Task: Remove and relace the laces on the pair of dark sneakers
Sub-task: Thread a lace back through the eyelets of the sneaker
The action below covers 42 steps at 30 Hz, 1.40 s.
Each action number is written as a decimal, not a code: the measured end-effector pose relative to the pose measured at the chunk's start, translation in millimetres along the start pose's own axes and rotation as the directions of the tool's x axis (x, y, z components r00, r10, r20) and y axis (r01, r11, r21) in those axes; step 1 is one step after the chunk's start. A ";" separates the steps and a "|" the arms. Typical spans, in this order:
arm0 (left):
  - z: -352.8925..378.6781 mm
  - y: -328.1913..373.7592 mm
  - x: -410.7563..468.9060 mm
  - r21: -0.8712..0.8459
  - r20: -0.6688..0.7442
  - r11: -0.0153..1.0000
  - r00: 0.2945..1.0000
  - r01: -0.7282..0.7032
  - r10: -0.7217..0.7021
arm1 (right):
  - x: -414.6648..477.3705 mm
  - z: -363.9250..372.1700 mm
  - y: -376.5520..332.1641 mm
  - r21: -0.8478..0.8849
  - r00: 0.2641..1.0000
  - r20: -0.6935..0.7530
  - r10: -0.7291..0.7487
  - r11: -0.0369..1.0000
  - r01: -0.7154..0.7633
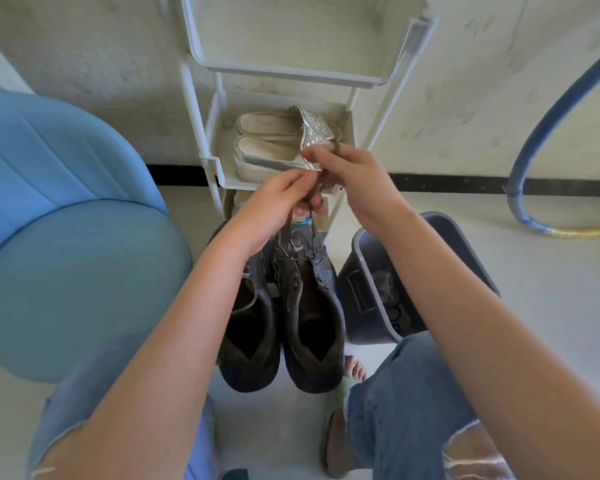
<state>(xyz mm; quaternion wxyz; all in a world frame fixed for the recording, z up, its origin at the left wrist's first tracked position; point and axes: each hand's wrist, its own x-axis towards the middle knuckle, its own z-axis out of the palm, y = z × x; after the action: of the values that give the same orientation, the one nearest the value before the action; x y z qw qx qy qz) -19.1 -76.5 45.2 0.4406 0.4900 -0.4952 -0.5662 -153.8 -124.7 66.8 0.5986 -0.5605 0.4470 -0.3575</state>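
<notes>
The pair of dark sneakers (281, 327) stands side by side on the pale floor (499, 271) between the person's knees, toes pointing at a white shoe rack (201, 133). A dark lace (311, 227) rises from the front eyelets of the sneaker nearer the grey bin (371, 292) up to both hands. The left grip (277, 202) has its fingers curled and pinches the lace just above the shoes. The right grip (354, 178), slightly higher, pinches the lace's upper part between thumb and fingertips. Pale slip-on shoes (270, 140) sit on the rack's shelf behind the hands. A blue chair (66, 237) stands at the left, and a blue hose (551, 116) curves at the right.
</notes>
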 end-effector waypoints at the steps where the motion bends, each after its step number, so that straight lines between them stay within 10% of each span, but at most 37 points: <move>1: -3.6 0.9 -0.8 0.025 -0.023 1.000 1.000 0.011 -0.011 | 0.8 -3.0 -0.1 0.154 0.999 0.002 0.047 0.987 -0.047; 5: -18.5 -0.1 -3.9 0.084 -0.122 0.996 0.992 0.038 -0.027 | 8.9 -22.7 -0.6 0.643 0.976 -0.023 0.217 0.750 -0.152; 12: -26.1 -0.7 -5.0 0.151 -0.105 0.971 0.980 0.185 -0.171 | 22.2 -47.1 7.8 0.908 0.890 -0.102 0.445 0.407 -0.099; 21: -29.7 -15.7 -0.3 0.425 -0.367 0.720 0.831 0.549 -0.417 | 23.0 -70.2 38.1 0.739 0.884 -0.201 0.423 0.658 -0.147; 25: -19.7 -17.7 3.3 0.507 -0.463 0.833 0.885 0.221 0.047 | 7.9 -44.0 47.0 0.201 0.953 0.013 0.302 0.933 -0.298; 32: 5.8 -17.9 10.1 0.253 -0.282 0.937 0.945 0.242 -0.168 | -7.9 -2.2 49.9 -0.595 0.868 0.409 0.281 0.803 0.021; 36: 5.1 -26.0 8.0 0.179 -0.271 0.959 0.948 0.221 -0.168 | -12.6 0.1 56.7 -0.593 0.830 0.465 0.307 0.804 0.035; 39: -2.2 -19.9 7.9 0.278 -0.248 0.946 0.964 0.168 -0.098 | -4.4 -13.0 49.1 -0.133 0.815 0.534 0.225 0.974 -0.181; 42: -4.2 -10.8 3.8 0.420 -0.091 0.901 0.993 0.103 -0.071 | 1.6 -22.8 46.0 0.155 0.862 0.432 0.266 0.919 -0.362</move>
<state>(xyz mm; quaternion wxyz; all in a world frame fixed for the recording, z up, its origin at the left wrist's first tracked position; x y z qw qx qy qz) -15.6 -79.5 33.9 0.3158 0.6162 -0.5675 -0.4456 -177.9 -128.8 21.6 0.7888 -0.4676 0.3555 -0.1808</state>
